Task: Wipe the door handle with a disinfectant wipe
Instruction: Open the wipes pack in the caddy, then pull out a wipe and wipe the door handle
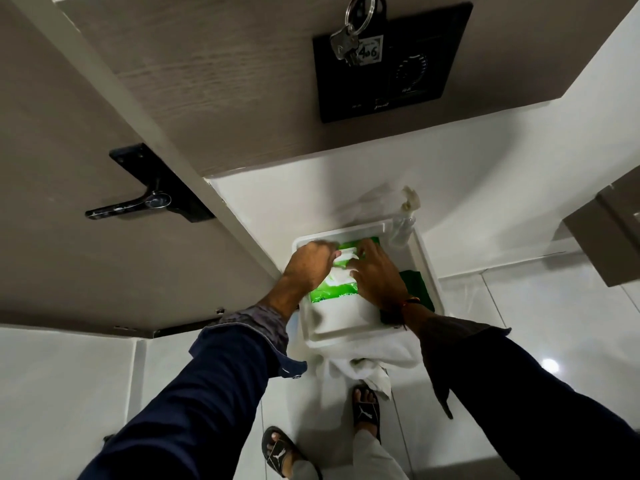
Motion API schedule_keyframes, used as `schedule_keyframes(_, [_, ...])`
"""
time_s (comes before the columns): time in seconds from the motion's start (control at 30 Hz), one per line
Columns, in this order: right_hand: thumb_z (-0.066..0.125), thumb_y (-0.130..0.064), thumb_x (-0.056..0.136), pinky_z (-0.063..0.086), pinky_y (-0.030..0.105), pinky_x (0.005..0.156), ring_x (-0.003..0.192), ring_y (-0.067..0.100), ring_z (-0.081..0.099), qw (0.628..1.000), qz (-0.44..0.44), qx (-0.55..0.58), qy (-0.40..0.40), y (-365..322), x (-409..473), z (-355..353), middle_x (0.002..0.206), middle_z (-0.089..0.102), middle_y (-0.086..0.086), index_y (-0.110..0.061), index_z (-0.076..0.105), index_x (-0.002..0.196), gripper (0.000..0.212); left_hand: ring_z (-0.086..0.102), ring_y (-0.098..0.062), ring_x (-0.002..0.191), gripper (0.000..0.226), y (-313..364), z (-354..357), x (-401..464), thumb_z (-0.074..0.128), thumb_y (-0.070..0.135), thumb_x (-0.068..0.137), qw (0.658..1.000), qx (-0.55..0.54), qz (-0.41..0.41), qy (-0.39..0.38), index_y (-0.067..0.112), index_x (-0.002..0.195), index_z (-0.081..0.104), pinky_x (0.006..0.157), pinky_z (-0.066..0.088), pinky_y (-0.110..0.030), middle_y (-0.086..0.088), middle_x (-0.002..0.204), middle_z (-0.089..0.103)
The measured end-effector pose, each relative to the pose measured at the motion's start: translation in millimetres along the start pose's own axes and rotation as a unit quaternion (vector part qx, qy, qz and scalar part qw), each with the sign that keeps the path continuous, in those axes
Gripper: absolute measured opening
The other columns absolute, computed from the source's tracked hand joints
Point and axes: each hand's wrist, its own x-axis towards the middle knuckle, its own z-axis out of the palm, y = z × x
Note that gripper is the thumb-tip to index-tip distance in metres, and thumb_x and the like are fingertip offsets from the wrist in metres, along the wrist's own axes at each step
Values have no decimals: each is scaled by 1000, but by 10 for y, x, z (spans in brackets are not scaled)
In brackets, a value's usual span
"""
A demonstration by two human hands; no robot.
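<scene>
Nearest, both dark sleeves reach forward and down into a white tray (pixel 429 265) that sits low against the wall, above a white towel (pixel 367 368) and the person's sandalled feet. Inside the tray lies the green wipe pack (pixel 332 292), with its long axis running away from the person. The left hand (pixel 308 263) is curled over the pack's left side, fingers bent and pressing it down, apparently steadying it. The right hand (pixel 375 268) is close beside it on the right, fingers drawn together at the white flap (pixel 341 263) on top of the pack; whether they already pinch a wipe I cannot tell, as motion blur hides the fingertips. To the right of the right hand lies a dark green cloth (pixel 417 285), and beyond it a pump bottle (pixel 405 223) stands at the tray's far corner.

Farther off, the door handle (pixel 128 207) lies well apart, up and to the left of the left hand, on the brown door (pixel 86 116). Its lever runs roughly level, pointing left from its black plate. The left hand is nearer to it, yet the right is the one at the flap, so the wipe would probably have to cross leftward and upward.
</scene>
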Motion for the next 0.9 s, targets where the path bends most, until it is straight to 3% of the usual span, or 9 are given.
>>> schedule_keyframes(0.1, [74, -8, 78, 46, 51, 113, 137, 40, 52, 997, -62, -4, -46, 74, -121, -81, 150, 54, 17, -17, 82, 92, 18, 60, -29, 121, 32, 14, 90, -110, 43, 32, 107, 989, 116, 87, -5, 15, 116, 70, 102, 49, -43, -8, 121, 70])
schedule_keyframes(0.27, [61, -13, 87, 8, 42, 134, 159, 21, 25, 949, -79, -123, -278, 86, -110, -77, 171, 28, 3, -11, 74, 119, 35, 48, -27, 133, 32, 101, 352, -357, 46, 16, 101, 970, 218, 91, -62, 15, 129, 61, 116, 33, -47, -8, 136, 59])
schedule_keyframes(0.4, [60, -14, 92, 7, 45, 134, 162, 25, 19, 938, -73, -161, -298, -15, -53, -81, 173, 22, 8, -7, 57, 144, 52, 36, -25, 146, 38, 163, 366, -419, 42, 18, 105, 967, 228, 59, -94, 13, 140, 55, 124, 22, -53, -10, 150, 47])
schedule_keyframes(0.53, [58, -17, 100, 16, 48, 133, 160, 29, 24, 941, -46, -129, -309, -150, -54, -217, 171, 28, 9, -6, 56, 145, 46, 14, -29, 157, 53, 76, 231, -491, 39, 22, 108, 959, 237, 77, -132, 18, 159, 27, 126, 13, -59, -6, 169, 20])
schedule_keyframes(0.63, [60, -13, 98, 47, 42, 112, 134, 34, 58, 973, 47, 7, -226, -321, 4, -364, 140, 65, 16, -6, 68, 130, 33, 33, -30, 150, 55, -63, 27, -574, 47, 15, 103, 995, 74, 52, -35, 10, 156, 34, 124, 27, -46, -12, 163, 35])
schedule_keyframes(0.7, [67, -12, 96, 53, 39, 95, 110, 33, 70, 976, 120, 109, -147, -484, 99, -454, 114, 76, 20, 0, 76, 114, 24, 49, -31, 137, 42, -177, -169, -646, 50, 18, 105, 992, -122, -24, 12, 5, 144, 53, 116, 38, -42, -16, 148, 54])
schedule_keyframes(0.77, [73, -8, 93, 58, 45, 83, 87, 32, 71, 955, 178, 231, -61, -721, 203, -527, 88, 74, 19, 7, 78, 99, 18, 66, -30, 108, 28, -297, -365, -796, 56, 23, 104, 947, -293, -105, 73, 3, 114, 72, 96, 52, -40, -17, 115, 73])
schedule_keyframes(0.83, [73, -3, 92, 60, 53, 77, 78, 33, 70, 922, 201, 332, -16, -1045, 311, -587, 79, 70, 18, 11, 76, 93, 14, 65, -23, 76, 37, -439, -567, -941, 57, 28, 103, 886, -406, -178, 139, 0, 84, 71, 75, 50, -34, -10, 80, 71])
schedule_keyframes(0.9, [74, -2, 91, 61, 55, 77, 76, 30, 69, 915, 179, 362, 1, -1366, 420, -602, 78, 70, 19, 9, 76, 92, 11, 58, -19, 68, 42, -571, -746, -1083, 59, 31, 103, 842, -458, -213, 189, -3, 80, 70, 69, 44, -31, -6, 71, 65])
